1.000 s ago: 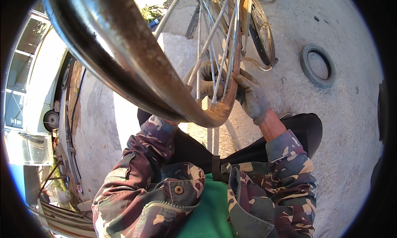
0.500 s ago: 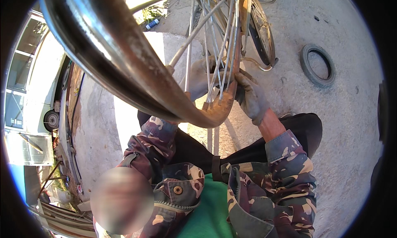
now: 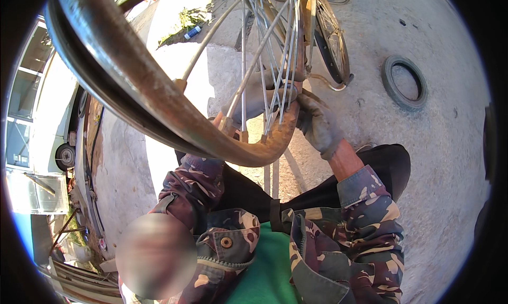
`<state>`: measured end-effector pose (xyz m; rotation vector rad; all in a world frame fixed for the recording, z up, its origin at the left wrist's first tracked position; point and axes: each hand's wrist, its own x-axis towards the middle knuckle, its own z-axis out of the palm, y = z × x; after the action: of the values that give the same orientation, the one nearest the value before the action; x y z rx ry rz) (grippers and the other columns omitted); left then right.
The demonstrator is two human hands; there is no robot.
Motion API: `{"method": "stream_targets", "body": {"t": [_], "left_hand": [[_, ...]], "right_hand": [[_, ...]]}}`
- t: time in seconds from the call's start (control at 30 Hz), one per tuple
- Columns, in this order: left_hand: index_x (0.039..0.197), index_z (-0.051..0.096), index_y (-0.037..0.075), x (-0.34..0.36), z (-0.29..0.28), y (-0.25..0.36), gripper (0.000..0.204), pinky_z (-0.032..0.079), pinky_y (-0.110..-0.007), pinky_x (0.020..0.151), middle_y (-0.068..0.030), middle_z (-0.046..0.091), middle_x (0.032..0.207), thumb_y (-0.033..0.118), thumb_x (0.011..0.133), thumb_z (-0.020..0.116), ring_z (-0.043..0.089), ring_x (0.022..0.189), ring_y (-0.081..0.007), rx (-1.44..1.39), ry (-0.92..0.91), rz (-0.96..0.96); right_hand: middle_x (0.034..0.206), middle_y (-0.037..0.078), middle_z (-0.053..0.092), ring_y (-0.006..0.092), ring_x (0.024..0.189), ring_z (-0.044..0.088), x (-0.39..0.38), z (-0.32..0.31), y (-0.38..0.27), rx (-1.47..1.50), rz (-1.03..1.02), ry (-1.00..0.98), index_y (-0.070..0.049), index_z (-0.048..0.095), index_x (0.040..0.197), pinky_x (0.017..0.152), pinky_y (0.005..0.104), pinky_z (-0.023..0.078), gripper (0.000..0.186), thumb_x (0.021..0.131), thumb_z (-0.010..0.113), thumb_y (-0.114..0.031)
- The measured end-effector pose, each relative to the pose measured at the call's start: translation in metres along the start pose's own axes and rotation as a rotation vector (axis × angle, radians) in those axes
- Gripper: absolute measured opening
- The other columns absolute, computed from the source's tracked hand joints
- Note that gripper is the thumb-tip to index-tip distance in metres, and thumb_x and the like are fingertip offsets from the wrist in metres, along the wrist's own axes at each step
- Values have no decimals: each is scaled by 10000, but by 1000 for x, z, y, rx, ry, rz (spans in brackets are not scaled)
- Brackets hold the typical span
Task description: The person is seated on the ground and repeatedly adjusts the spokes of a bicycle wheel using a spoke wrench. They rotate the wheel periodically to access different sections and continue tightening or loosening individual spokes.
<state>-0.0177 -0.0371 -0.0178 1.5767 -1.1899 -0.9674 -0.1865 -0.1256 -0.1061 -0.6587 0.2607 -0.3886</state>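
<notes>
A rusty bicycle wheel rim (image 3: 153, 100) curves large across the upper left and middle, its metal spokes (image 3: 256, 61) running up toward the far end. Behind the spokes is my left hand (image 3: 254, 100) in a greyish work glove, its fingers closed around the rim's far part and partly hidden by spokes. My right hand (image 3: 320, 125), gloved too, presses against the outer right side of the rim, with fingers bent inward onto it. Both hands sit close together across the rim, and the fingertips of the right are hidden.
A loose black tyre (image 3: 405, 83) lies on the concrete at the right. Beyond the rim stands another bicycle wheel (image 3: 334, 37) with a bent metal stand. A small blue bottle (image 3: 192, 32) lies far left of centre; a small wheel (image 3: 65, 156) and scrap line the left side.
The near part of the rim has shifted left and its spoke ends have moved left and down, as if the wheel turned. My hands stay at nearly the same place.
</notes>
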Motion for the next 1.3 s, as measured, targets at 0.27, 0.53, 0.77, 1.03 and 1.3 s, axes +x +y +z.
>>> {"method": "stream_targets", "body": {"t": [0.27, 0.53, 0.77, 1.03, 1.3], "left_hand": [[1317, 705, -6, -5, -8, 4, 493, 538, -355, 979, -142, 748, 1191, 298, 937, 790, 703, 1097, -222, -77, -80, -13], [1321, 699, -13, -6, -9, 1, 492, 577, -367, 906, -142, 756, 1168, 318, 962, 763, 728, 1028, -213, 57, -58, -51], [1388, 644, -21, 2, -30, -8, 801, 556, -342, 961, -142, 734, 1196, 562, 865, 813, 711, 1087, -232, -34, -307, 63], [1087, 736, -21, 4, -16, -26, 463, 567, -314, 769, -93, 736, 1013, 380, 882, 840, 713, 899, -181, 77, -97, 62], [1037, 749, -18, -4, 0, -5, 431, 531, -321, 667, -89, 718, 818, 393, 916, 800, 676, 747, -160, 343, 163, 3]], "right_hand": [[1169, 79, 708, 167, 1035, 713, -2, -2, 8, 96, -19, -101, -34, 589, 1364, 939, 370, 601, 371, 1125, 495, -302], [1074, 51, 729, 131, 956, 731, -5, 5, 0, 35, 17, -33, -29, 600, 1345, 832, 289, 621, 380, 1097, 581, -317], [934, -8, 697, 74, 779, 648, -6, 11, -4, 22, 95, 11, -41, 607, 1338, 702, 229, 549, 364, 1088, 611, -306], [870, -22, 648, 52, 676, 548, -1, 5, 4, 24, 87, 20, -50, 637, 1220, 630, 203, 472, 311, 1085, 621, -330], [948, 32, 708, 116, 810, 707, 2, 1, 5, -34, 72, 49, -37, 629, 1259, 735, 267, 607, 360, 1100, 580, -357]]}}
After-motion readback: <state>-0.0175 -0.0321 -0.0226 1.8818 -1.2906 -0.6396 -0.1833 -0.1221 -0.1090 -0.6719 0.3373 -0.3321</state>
